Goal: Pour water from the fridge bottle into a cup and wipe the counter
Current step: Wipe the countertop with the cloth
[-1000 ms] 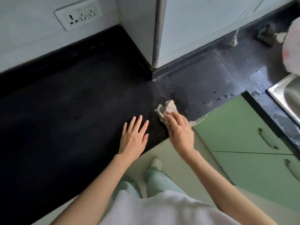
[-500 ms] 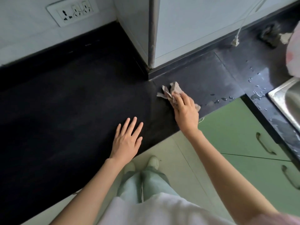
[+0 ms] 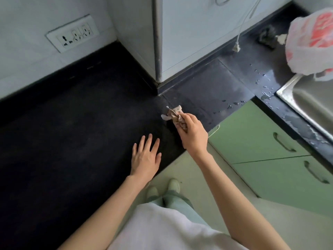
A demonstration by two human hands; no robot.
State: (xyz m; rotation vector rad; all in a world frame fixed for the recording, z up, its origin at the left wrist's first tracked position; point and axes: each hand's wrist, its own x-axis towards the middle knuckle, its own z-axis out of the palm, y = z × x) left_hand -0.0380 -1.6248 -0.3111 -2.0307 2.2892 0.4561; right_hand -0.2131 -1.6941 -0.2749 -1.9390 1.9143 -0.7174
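Note:
A black counter (image 3: 75, 123) runs across the view and turns a corner toward the sink. My right hand (image 3: 192, 132) grips a crumpled beige cloth (image 3: 174, 114), bunched in the fingers and pressed on the counter near the inner corner. My left hand (image 3: 146, 156) lies flat on the counter by its front edge, fingers spread, holding nothing. Water drops (image 3: 234, 103) dot the counter to the right of the cloth. No bottle or cup is in view.
A steel sink (image 3: 310, 105) sits at the right, with a red-and-white plastic bag (image 3: 311, 42) above it. A white plug (image 3: 236, 48) hangs on its cord near the wall. A wall socket (image 3: 72, 36) is at upper left. Green cabinet doors (image 3: 261, 141) stand below the counter.
My right hand pushed the cloth away toward the wall corner, then drew it back a little and bunched it tighter. My left hand stayed flat on the counter.

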